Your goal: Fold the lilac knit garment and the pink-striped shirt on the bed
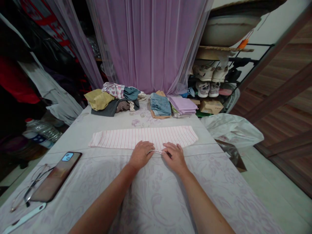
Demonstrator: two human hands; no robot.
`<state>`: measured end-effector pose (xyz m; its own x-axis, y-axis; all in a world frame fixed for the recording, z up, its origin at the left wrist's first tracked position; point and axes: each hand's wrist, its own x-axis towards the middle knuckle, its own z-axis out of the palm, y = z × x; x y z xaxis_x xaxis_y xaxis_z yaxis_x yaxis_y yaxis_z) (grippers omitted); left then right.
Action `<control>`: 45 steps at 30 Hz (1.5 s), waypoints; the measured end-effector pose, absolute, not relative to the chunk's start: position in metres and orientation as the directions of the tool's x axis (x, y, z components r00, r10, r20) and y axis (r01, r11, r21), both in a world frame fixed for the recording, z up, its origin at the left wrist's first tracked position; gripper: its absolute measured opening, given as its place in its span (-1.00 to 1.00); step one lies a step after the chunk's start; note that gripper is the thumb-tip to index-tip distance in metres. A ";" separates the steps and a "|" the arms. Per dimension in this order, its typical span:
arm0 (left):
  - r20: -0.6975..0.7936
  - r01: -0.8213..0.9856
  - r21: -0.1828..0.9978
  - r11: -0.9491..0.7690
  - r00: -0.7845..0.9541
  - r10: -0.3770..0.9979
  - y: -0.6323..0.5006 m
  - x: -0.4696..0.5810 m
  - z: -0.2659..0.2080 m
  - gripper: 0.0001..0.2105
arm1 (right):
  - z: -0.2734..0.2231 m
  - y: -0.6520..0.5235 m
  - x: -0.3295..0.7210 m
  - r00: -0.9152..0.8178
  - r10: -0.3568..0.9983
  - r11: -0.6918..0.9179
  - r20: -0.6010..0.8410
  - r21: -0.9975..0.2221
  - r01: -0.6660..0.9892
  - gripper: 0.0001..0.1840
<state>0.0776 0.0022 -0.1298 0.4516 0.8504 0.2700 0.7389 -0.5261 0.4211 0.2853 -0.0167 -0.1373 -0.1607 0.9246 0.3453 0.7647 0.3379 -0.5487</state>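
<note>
A pink-and-white striped garment [117, 137], long and narrow like folded trousers, lies flat across the bed. At the middle of its near edge, my left hand [142, 154] is closed with the fingertips on the cloth. Just beside it, my right hand [173, 156] pinches the same edge between thumb and fingers. A short strip of that edge rises slightly between the two hands. The fingers of both hands partly cover the cloth.
Crumpled clothes [102, 100] lie at the back left. Folded denim [160, 104] and a lilac folded stack [182, 105] sit at the back right. A phone [57, 177] and glasses [36, 183] rest at left. Shoes [207, 88] stand on a rack beyond the bed.
</note>
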 end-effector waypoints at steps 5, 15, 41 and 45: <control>0.239 0.744 0.427 -0.514 0.455 0.858 0.002 0.076 -0.128 -0.80 | -0.138 -0.016 0.288 -0.178 0.929 0.344 0.324 -0.583 0.736 -0.84; 0.246 0.732 0.413 -0.542 0.483 0.840 0.003 0.075 -0.128 -0.78 | -0.135 -0.018 0.294 -0.246 0.917 0.387 0.315 -0.542 0.746 -0.85; 0.266 0.729 0.367 -0.578 0.513 0.816 -0.002 0.123 -0.122 -0.78 | -0.138 0.047 0.420 0.425 0.869 -0.245 0.254 -0.526 0.814 -0.60; 0.282 0.733 0.371 -0.570 0.495 0.821 -0.001 0.123 -0.121 -0.78 | -0.145 0.054 0.426 0.399 0.861 -0.149 0.316 -0.592 0.792 -0.72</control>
<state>0.1231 -0.0015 -0.1211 0.4955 0.8215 0.2823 0.7333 -0.5697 0.3710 0.4261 0.0538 -0.1455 0.3986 0.8608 0.3165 0.7921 -0.1491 -0.5919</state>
